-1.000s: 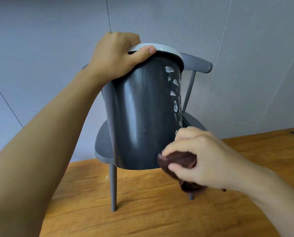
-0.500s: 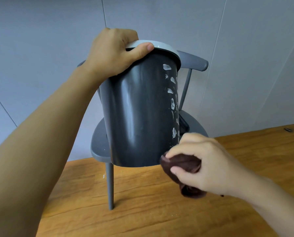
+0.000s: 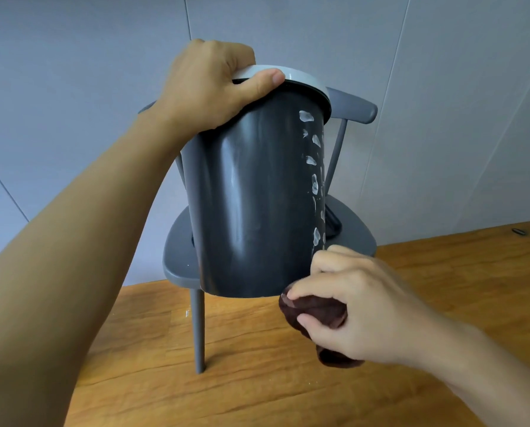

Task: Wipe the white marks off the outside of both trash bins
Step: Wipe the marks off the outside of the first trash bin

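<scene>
The left hand (image 3: 209,84) grips the pale rim of a dark grey trash bin (image 3: 251,195) tilted on a grey chair (image 3: 354,232), white marks (image 3: 314,183) streaking the bin's right side, while the right hand (image 3: 359,306) holds a dark brown cloth (image 3: 313,311) against the bin's lower right edge.

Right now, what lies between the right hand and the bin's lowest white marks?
Nothing: in the head view, the right hand, gripping the brown cloth, sits just below the lowest white marks on the bin.

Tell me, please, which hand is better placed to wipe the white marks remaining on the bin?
The right hand: it already holds the dark cloth beside the bin's lower edge, just below the white marks. The left hand has its grip on the rim.
</scene>
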The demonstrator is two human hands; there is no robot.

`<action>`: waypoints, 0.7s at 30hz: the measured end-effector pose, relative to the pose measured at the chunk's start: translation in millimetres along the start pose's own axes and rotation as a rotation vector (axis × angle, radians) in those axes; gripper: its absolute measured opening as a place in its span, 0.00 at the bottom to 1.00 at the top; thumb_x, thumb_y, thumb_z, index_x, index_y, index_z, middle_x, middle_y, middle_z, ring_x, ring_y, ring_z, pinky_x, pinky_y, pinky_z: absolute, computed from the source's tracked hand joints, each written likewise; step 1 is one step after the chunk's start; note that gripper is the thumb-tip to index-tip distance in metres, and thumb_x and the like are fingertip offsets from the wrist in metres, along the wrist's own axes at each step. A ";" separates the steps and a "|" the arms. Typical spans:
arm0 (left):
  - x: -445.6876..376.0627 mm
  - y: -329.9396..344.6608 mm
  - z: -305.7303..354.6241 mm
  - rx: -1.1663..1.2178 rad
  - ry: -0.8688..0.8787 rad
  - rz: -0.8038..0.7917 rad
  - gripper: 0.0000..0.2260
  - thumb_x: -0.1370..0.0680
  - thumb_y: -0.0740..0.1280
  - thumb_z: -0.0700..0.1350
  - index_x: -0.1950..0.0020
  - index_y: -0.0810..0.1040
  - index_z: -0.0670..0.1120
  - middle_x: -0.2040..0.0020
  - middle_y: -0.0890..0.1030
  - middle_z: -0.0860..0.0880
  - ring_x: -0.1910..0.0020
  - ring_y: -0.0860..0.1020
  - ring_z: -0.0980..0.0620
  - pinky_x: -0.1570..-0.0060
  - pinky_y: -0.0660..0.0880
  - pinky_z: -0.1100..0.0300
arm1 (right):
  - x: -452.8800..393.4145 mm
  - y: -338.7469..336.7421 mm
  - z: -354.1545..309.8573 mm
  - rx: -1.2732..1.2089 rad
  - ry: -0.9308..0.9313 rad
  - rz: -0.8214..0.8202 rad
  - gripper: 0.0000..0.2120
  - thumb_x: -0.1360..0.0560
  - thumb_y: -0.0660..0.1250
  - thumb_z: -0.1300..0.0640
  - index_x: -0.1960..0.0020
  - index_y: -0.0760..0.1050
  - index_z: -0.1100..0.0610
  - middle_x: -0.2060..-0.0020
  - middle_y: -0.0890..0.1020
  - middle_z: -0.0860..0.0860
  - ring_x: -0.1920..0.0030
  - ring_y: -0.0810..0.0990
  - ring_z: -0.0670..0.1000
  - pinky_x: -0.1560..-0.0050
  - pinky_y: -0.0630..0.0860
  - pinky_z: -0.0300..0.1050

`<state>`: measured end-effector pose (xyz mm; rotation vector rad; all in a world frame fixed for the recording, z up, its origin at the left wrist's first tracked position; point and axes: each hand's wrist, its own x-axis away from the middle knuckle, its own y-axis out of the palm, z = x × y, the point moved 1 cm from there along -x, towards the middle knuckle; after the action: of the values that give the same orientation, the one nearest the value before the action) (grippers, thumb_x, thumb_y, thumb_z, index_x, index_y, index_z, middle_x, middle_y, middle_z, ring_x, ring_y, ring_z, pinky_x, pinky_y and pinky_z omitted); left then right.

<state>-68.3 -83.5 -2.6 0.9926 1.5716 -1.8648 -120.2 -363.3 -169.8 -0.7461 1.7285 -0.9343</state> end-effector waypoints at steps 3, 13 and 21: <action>-0.3 0.5 1.8 -0.012 -0.004 0.005 0.29 0.22 0.61 0.69 0.67 0.59 0.46 0.72 0.62 0.47 0.68 0.61 0.46 0.68 0.56 0.51 | -5.4 -8.9 4.2 -0.083 0.063 0.193 0.13 0.27 0.73 0.46 0.44 0.85 0.44 0.56 0.77 0.41 0.53 0.78 0.46 0.56 0.78 0.44; 3.4 -2.5 0.2 -0.013 -0.020 0.005 0.29 0.22 0.62 0.68 0.67 0.59 0.46 0.72 0.61 0.48 0.68 0.61 0.47 0.69 0.55 0.51 | -1.1 -1.4 -0.9 -0.045 -0.007 0.034 0.13 0.26 0.73 0.43 0.42 0.83 0.43 0.56 0.75 0.39 0.52 0.76 0.43 0.57 0.77 0.44; 7.4 -5.5 -6.7 0.002 -0.025 0.014 0.28 0.22 0.61 0.67 0.67 0.60 0.46 0.72 0.62 0.48 0.69 0.60 0.49 0.70 0.56 0.55 | -8.8 -41.0 22.4 -0.177 0.330 0.569 0.12 0.31 0.76 0.42 0.50 0.83 0.45 0.55 0.84 0.40 0.53 0.83 0.42 0.56 0.76 0.31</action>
<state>-75.6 -75.3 -5.6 0.9749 1.5446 -1.8624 -93.9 -382.6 -135.1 -0.1785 2.1732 -0.5304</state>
